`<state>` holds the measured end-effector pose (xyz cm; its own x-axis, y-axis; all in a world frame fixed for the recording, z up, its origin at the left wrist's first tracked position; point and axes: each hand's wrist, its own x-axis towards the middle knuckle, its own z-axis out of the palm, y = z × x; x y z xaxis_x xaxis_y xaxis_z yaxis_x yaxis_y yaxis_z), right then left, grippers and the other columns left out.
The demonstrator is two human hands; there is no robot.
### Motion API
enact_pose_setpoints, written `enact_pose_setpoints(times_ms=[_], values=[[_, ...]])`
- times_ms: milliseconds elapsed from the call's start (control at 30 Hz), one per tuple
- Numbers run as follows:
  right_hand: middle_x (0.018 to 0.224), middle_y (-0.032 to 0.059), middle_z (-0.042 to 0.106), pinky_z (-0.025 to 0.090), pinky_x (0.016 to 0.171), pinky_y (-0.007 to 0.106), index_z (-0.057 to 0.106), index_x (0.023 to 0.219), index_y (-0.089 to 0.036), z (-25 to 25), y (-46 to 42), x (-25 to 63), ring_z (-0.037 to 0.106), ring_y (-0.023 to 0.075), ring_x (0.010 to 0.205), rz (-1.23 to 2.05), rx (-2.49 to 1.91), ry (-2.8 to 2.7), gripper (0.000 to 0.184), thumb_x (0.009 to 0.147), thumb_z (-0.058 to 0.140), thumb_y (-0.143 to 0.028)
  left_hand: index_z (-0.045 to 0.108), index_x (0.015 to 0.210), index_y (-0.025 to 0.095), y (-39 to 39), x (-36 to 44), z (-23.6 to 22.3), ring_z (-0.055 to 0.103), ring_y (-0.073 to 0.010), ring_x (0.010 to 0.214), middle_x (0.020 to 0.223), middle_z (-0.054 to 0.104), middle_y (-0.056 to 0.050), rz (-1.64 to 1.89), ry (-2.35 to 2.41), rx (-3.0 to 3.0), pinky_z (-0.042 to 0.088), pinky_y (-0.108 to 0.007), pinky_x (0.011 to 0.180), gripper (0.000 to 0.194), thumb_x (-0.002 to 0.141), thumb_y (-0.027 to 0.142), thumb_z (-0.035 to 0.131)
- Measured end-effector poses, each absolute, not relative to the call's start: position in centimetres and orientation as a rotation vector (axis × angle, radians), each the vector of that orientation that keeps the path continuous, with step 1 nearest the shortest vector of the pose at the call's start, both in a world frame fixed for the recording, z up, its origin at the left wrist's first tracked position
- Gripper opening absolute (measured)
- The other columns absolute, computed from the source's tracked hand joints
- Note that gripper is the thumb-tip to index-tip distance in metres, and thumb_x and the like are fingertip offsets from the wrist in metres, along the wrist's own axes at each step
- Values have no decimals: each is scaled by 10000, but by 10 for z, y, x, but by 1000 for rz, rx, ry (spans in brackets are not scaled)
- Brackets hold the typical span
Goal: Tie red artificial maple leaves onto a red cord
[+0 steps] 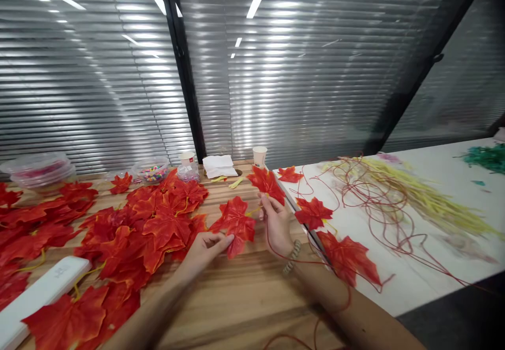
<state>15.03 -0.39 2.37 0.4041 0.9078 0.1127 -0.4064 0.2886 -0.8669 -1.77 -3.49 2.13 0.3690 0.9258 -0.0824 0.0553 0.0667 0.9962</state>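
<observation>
A red leaf [235, 223] is pinched by the left hand [203, 251] and its yellow stem by the right hand [277, 225], so the stem could be torn off by hard pulling.

bare forearms, beaded bracelet [292, 257] on right wrist

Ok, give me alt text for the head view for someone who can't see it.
Two bare hands hold a red maple leaf over a wooden table: left hand at its lower edge, right hand at its yellow stem. A leaf pile lies left, red string right.
</observation>
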Motion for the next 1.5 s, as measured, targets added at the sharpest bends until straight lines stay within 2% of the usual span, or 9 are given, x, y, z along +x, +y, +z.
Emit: enact_pose_setpoints(times_ms=[133,300,533,767,933,1067,1167,1400,1500], values=[[621,-18,513,321,446,186,637,778,-134,27,-5,149,387,46,464,1052,-783,-710,264,683,634,-380,657,687,121,-34,-20,25,592,-157,675,695,657,-41,879,1002,1257,443,-249,687,208,579,282,732],[579,-18,518,339,437,193,639,801,-142,26,-14,143,423,67,456,1083,-835,-914,284,732,582,-411,572,1076,205,-43,-23,33,583,-217,890,995,626,-75,930,629,961,425,-352,819,422,684,344,642],[610,26,567,405,551,239,646,660,-165,2,-26,123,513,137,591,813,-914,-1494,268,801,505,-344,643,961,146,-48,-34,47,566,-199,858,884,621,-78,629,715,1011,431,-259,743,314,730,353,597],[659,48,633,431,538,234,680,716,-150,-7,-12,120,551,142,585,749,-920,-1486,241,790,519,-314,587,749,160,-50,-5,31,516,-76,633,697,547,11,868,646,807,396,-186,649,115,729,267,626],[657,43,656,437,520,219,695,749,-162,5,-25,123,569,136,564,642,-856,-1675,242,807,509,-305,577,735,125,-53,-8,30,522,-98,589,644,562,-11,776,697,839,401,-223,638,238,643,309,696],[598,37,655,431,495,233,701,764,-184,15,-41,125,556,132,494,408,-826,-1737,220,816,510,-277,467,530,122,-52,-19,29,328,-35,420,452,425,52,734,884,1060,254,-164,441,337,606,343,710],[609,37,671,430,498,247,705,751,-202,18,-44,128,559,135,472,276,-899,-1684,182,798,546,-277,455,625,143,-47,-24,29,251,-28,397,418,370,89,769,824,1241,173,-166,414,307,623,328,699],[698,47,653,448,615,256,674,823,-186,10,-34,131,579,148,639,437,-846,-1685,218,842,468,-255,424,788,157,-40,-23,31,392,-46,438,481,511,71,769,919,1333,275,-156,466,414,569,314,738],[750,50,628,448,585,248,649,881,-179,9,-31,130,549,120,567,559,-830,-1655,251,861,404,-228,464,894,151,-37,-26,32,420,-48,440,498,536,62,787,882,1258,305,-152,477,419,602,310,719]])
